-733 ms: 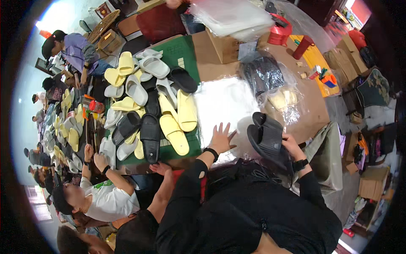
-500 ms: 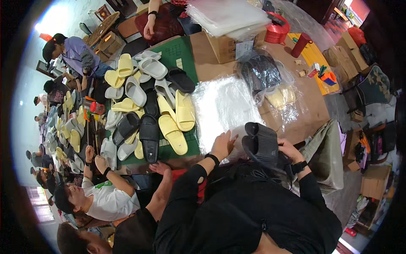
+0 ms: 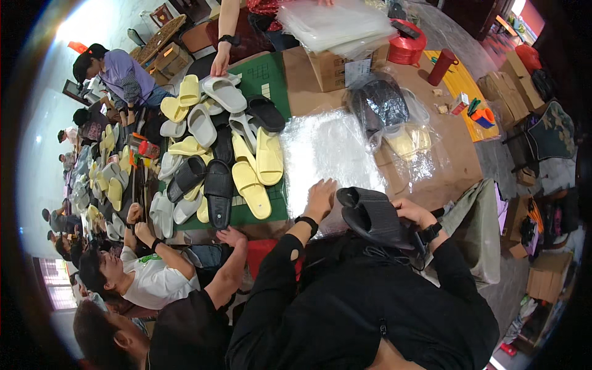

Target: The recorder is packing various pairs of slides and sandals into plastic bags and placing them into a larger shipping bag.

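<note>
Slippers, a dark grey pair stacked together, sit close against the person's chest, gripped from the far side by the right hand, whose fingers curl over the soles. The left hand lies flat, fingers loosely spread, on the near edge of a clear plastic bag laid out on the cardboard worktop; it grasps nothing. Compared with the view a moment earlier, the pair has been drawn lower and nearer the body, and the left hand, which had been raised with its fingers splayed, has come down onto the plastic. Just left of the bag, yellow, grey and black slippers lie in a heap on a green mat. Beyond the bag, a bagged dark pair and a bagged yellow pair rest side by side. Farther off stand a stack of clear bags on a cardboard box, a red spool and a red cylinder. Another person's hand reaches to the heap's far end.
</note>
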Demonstrator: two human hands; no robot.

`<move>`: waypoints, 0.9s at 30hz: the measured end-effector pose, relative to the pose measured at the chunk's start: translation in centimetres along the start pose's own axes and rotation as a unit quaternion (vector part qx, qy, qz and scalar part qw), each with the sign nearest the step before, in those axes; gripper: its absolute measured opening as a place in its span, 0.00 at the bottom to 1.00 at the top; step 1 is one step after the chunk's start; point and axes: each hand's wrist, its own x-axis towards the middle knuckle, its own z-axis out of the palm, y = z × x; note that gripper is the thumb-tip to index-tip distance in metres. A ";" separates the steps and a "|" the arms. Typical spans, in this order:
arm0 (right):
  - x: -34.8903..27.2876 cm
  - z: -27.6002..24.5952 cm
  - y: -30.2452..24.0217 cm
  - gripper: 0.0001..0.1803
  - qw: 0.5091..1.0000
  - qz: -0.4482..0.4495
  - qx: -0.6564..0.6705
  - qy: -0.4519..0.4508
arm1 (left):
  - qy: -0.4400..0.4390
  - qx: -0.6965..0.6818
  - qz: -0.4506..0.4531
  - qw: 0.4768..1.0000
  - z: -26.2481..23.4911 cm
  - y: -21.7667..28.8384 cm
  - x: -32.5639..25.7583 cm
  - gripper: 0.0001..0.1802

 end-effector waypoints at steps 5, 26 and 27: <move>0.6 0.2 0.7 0.12 0.999 -0.011 0.018 -0.031 | 0.077 -0.055 0.010 0.995 0.0 0.1 1.4 0.19; 1.3 2.3 1.6 0.11 0.778 -0.188 -0.499 0.333 | 0.050 -0.020 -0.124 0.991 -4.8 8.5 2.4 0.22; 1.3 2.9 1.4 0.11 0.768 -0.202 -0.527 0.301 | 0.051 -0.019 -0.126 0.991 -4.8 8.8 2.2 0.22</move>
